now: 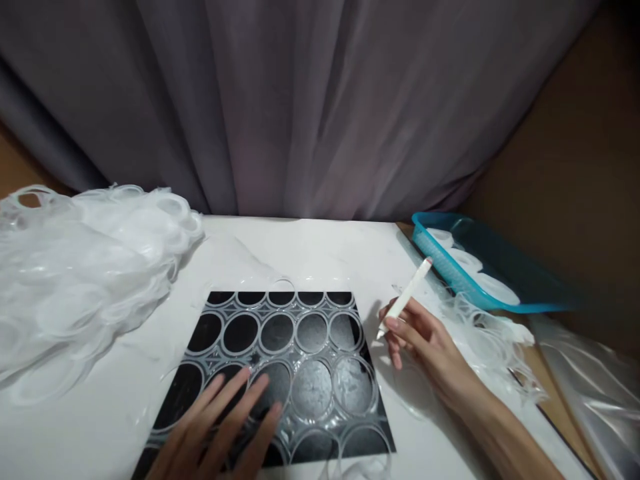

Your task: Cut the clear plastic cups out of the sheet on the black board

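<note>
A clear plastic sheet with rows of round rings [313, 388] lies over a black board [250, 333] in front of me. Resting on its lower left part, my left hand [220, 427] has its fingers spread and holds nothing. My right hand [417, 333] is just beyond the board's right edge, closed around a white pen-like tool [407, 293]. The tool's tip points down and to the left, close to the board. Part of the sheet's lower left is hidden under the left hand.
To the left, a big heap of translucent ring-patterned plastic [95, 280] covers the white table [300, 250]. A blue basket [450, 283] with several white discs [465, 260] stands at the right. Plastic scraps [487, 340] lie below it. A grey curtain [280, 107] hangs behind.
</note>
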A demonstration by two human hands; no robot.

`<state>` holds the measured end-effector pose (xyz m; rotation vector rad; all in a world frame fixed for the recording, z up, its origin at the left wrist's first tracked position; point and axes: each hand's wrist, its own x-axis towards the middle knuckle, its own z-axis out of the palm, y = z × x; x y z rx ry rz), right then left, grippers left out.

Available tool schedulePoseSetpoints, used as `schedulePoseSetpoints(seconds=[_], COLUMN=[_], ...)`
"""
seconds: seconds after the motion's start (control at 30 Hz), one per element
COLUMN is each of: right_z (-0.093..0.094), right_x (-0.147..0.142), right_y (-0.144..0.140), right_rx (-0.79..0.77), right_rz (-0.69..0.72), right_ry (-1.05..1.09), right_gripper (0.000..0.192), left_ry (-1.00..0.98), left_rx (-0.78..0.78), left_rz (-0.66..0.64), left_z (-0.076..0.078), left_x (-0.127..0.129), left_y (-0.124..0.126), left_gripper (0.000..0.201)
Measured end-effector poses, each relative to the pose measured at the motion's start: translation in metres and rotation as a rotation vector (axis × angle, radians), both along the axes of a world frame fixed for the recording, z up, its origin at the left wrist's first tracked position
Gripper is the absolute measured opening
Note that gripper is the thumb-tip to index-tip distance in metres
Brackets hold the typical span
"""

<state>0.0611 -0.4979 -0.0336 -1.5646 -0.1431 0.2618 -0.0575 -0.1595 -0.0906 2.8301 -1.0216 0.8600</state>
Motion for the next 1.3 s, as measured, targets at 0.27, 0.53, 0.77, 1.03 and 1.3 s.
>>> schedulePoseSetpoints(seconds=[0.27,0.53,0.77,1.03,1.3], right_z=[-0.008,-0.02,-0.026,-0.011,-0.021], right_x=[-0.006,-0.007,-0.005,-0.015,-0.027], right_y=[-0.002,0.0,-0.001,-0.006,-0.004], right_rx=[-0.054,-0.203,-0.217,-0.551,-1.046], right_rz=[0.123,0.168,0.191,0.405,0.423], right_ry=[-0.052,-0.155,-0.137,-0.595,-1.052], right_gripper=[0.02,0.018,0.016,0.032,0.048], left_ry=[0.19,0.319,0.336,0.405,0.468], left_rx=[-0.276,-0.376,-0.368,-0.386,-0.472], left_rz=[-0.224,-0.203,-0.195,-0.215,-0.225], left_z=[0.023,0.004,0.004,0.004,0.005], left_x=[0.063,0.056,0.056,0.056,0.057], left_y=[-0.099,-0.102,-0.102,-0.101,-0.1], left_gripper=[0.037,0.045,0.048,0.047,0.045])
